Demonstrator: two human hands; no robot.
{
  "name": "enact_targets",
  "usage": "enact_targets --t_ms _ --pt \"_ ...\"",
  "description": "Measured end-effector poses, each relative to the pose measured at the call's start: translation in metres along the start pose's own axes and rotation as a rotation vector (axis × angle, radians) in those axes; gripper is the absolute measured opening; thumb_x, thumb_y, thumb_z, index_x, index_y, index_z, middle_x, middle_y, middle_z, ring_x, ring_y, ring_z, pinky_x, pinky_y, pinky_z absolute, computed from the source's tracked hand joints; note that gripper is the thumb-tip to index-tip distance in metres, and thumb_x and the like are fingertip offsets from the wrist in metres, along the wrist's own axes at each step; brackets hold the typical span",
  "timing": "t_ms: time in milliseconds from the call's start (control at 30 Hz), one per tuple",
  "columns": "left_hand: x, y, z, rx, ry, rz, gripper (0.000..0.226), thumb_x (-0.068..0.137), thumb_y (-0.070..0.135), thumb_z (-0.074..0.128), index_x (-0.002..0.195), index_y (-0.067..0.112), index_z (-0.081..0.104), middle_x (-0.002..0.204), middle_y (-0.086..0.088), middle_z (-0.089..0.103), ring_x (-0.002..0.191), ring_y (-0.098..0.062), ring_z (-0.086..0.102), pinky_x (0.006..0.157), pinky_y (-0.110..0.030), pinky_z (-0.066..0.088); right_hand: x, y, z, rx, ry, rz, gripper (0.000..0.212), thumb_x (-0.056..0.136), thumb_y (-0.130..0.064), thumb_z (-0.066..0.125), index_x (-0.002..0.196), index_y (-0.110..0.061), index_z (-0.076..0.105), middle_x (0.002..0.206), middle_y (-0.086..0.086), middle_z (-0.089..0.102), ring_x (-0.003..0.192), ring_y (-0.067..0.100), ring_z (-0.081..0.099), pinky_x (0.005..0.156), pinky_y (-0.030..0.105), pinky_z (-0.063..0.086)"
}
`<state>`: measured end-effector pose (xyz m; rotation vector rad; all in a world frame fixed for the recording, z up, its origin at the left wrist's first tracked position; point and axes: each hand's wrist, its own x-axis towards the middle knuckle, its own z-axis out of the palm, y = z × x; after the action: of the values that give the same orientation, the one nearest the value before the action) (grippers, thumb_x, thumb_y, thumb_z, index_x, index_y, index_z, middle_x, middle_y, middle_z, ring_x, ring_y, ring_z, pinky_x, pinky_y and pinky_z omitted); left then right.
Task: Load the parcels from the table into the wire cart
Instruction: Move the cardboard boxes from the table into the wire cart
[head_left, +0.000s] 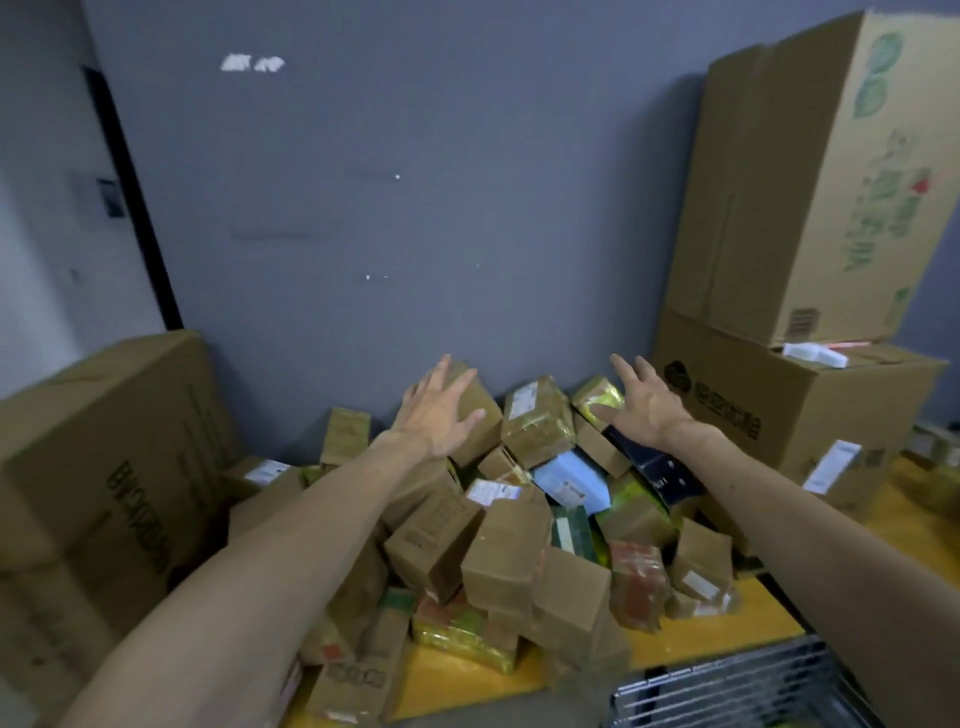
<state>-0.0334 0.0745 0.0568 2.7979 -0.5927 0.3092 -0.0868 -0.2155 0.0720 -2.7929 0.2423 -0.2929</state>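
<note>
A: Left side first. What's there?
B: A big brown carton (104, 467) on the left edge of the worktop (701, 642), against the grey wall (363, 208). Probably stock rather than a parcel, as it looks too bulky for the cart.
A: Left hand?
B: The left hand (441, 410) reaches to the back of the heap, fingers straight and spread, palm over the top brown parcel (480, 431). It grips nothing. Touching or just above — can't tell, the frame's blurred.
A: Where's the load?
B: The parcels (519, 551) are heaped mid-worktop, leaning on each other up to the wall. Mostly small brown boxes, with a taped parcel (537, 423) bearing a white label near the top and a light blue parcel (569, 480) below it.
A: Right hand?
B: The right hand (644, 400) is also wide open and empty, over a yellow-green parcel (597, 397) at the heap's back right. Both palms face the pile. It looks like a set-up to clamp or scoop the top layer between them.
A: Far right?
B: Two stacked cartons (795, 415) at the worktop's right edge. The wire cart (727, 686) sits just off the near right corner — only a corner shows, so its load can't be judged.
A: Progress? Risk?
B: Early, going by the heap. Pulling from the top could send the leaning boxes sliding off the near edge.
</note>
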Motion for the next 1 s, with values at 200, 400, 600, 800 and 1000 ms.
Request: enact_targets --t_ms 200,400,600,800,1000 --pt "0.051 -0.026 -0.009 0.043 0.025 -0.045 0.065 0.102 0.052 0.039 0.158 0.031 0.014 0.166 -0.005 -0.008 0.152 -0.030 0.008 0.122 -0.045 0.013 0.076 -0.030 0.014 0.044 -0.010 -0.096 0.088 0.094 -0.057 0.053 0.157 -0.028 -0.001 0.164 0.015 0.000 0.149 0.036 0.011 0.119 0.053 0.019" --pt "0.110 -0.048 -0.016 0.040 0.031 -0.136 0.067 0.101 0.052 0.040 0.158 0.030 0.013 0.166 -0.007 -0.008 0.151 -0.031 0.010 0.121 -0.044 0.013 0.156 -0.055 0.018 0.050 -0.050 -0.183 0.089 0.094 -0.054 0.054 0.157 -0.029 -0.004 0.164 0.013 -0.002 0.151 0.032 0.006 0.119 0.051 0.014" --pt "0.149 -0.079 -0.008 0.010 0.011 -0.212 0.067 0.101 0.053 0.041 0.157 0.031 0.013 0.166 -0.004 -0.007 0.150 -0.032 0.017 0.121 -0.045 0.019 0.215 -0.070 0.041 0.116 -0.105 -0.251 0.089 0.095 -0.052 0.054 0.157 -0.028 -0.005 0.164 0.013 0.001 0.150 0.034 0.008 0.120 0.051 0.017" --pt "0.189 -0.123 0.013 -0.061 -0.021 -0.262 0.069 0.100 0.054 0.044 0.157 0.033 0.012 0.165 -0.007 0.002 0.148 -0.036 0.020 0.119 -0.049 0.025 0.264 -0.085 0.077 0.135 -0.159 -0.249 0.087 0.096 -0.052 0.051 0.157 -0.027 -0.006 0.164 0.015 0.002 0.150 0.035 0.011 0.119 0.054 0.018" --pt "0.237 -0.182 0.049 -0.115 -0.075 -0.248 0.069 0.100 0.051 0.045 0.157 0.030 0.012 0.164 -0.010 0.010 0.150 -0.032 0.017 0.120 -0.047 0.022 0.316 -0.111 0.118 0.113 -0.206 -0.215 0.085 0.096 -0.056 0.047 0.157 -0.024 -0.002 0.163 0.015 0.004 0.148 0.037 0.017 0.118 0.051 0.023"
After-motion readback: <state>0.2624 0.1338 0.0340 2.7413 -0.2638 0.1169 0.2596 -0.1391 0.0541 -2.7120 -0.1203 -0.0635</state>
